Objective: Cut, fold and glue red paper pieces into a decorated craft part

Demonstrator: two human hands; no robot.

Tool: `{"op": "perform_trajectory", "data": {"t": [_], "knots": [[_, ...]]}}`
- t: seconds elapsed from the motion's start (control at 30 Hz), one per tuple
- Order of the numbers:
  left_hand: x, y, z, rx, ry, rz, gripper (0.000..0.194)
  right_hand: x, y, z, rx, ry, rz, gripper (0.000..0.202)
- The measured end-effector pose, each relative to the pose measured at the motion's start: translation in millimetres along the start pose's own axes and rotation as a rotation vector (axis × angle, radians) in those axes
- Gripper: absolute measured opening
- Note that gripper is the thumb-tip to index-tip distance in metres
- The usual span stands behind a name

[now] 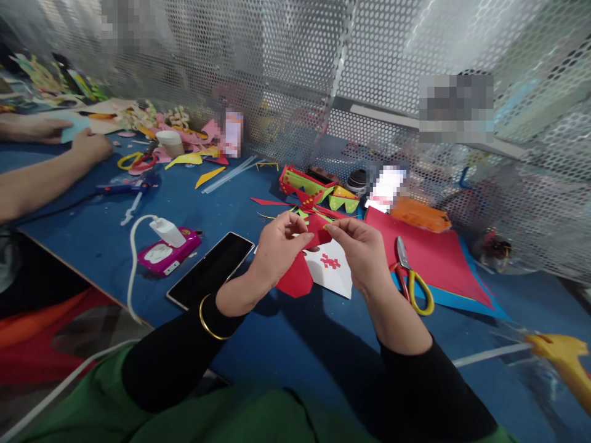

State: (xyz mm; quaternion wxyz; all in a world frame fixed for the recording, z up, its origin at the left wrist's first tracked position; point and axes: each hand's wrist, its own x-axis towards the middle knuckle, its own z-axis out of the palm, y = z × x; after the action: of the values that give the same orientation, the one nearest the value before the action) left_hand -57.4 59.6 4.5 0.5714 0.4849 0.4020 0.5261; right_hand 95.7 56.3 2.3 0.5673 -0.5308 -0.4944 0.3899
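Note:
My left hand [282, 251] pinches a red paper piece [319, 229] between thumb and fingers, above the desk. Close on its right, my right hand [364, 253] has thumb and forefinger pressed together at the paper's edge, on a tiny yellow bit of paper [326, 227]. Below the hands lies a white sheet [342, 280] with several small red paper cut-outs [329, 261]. A larger red paper shape [296, 280] sits partly under my left hand. Just beyond the fingers is a red and green paper construction [307, 183] with yellow dots, partly hidden.
Scissors [410, 277] rest beside red sheets [434, 258] on the right, near a yellow glue gun [561, 357]. A dark tablet [212, 269] and purple power strip [173, 251] lie left. Another person's hands [90, 144] work at far left. A perforated metal screen [286, 74] stands behind.

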Motion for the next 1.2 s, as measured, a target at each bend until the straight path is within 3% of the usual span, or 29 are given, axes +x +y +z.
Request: {"op": "perform_trajectory", "data": {"t": [0.13,0.3,0.4,0.5,0.63,0.83,1.0,1.2], "knots": [[-1,2,0.4,0.062,-0.035,-0.05,0.003,0,2,-2,-0.115,0.011,-0.052,0.015],[0,5,1.3,-0.024,-0.015,-0.145,0.006,-1,-1,-4,-0.46,0.148,-0.555,0.008],[0,6,1.2,-0.107,-0.059,-0.178,0.01,-3,-1,-5,-0.702,0.164,-0.844,0.012],[0,7,0.2,-0.13,-0.088,-0.199,0.019,-4,2,-6,-0.868,0.139,-1.015,0.016],[0,5,-1.1,-0.135,-0.088,-0.229,0.019,-3,7,-10,-0.903,0.118,-1.121,0.018],[3,2,-0.7,-0.172,-0.035,-0.147,0.017,2,8,-9,-0.761,0.161,-1.057,0.008],[3,0,-0.4,-0.139,0.027,-0.033,0.019,-1,1,-4,-0.478,0.133,-0.685,0.008],[3,-5,-1.8,-0.022,0.028,0.103,0.018,-11,-7,8,-0.312,0.083,-0.311,0.01]]}}
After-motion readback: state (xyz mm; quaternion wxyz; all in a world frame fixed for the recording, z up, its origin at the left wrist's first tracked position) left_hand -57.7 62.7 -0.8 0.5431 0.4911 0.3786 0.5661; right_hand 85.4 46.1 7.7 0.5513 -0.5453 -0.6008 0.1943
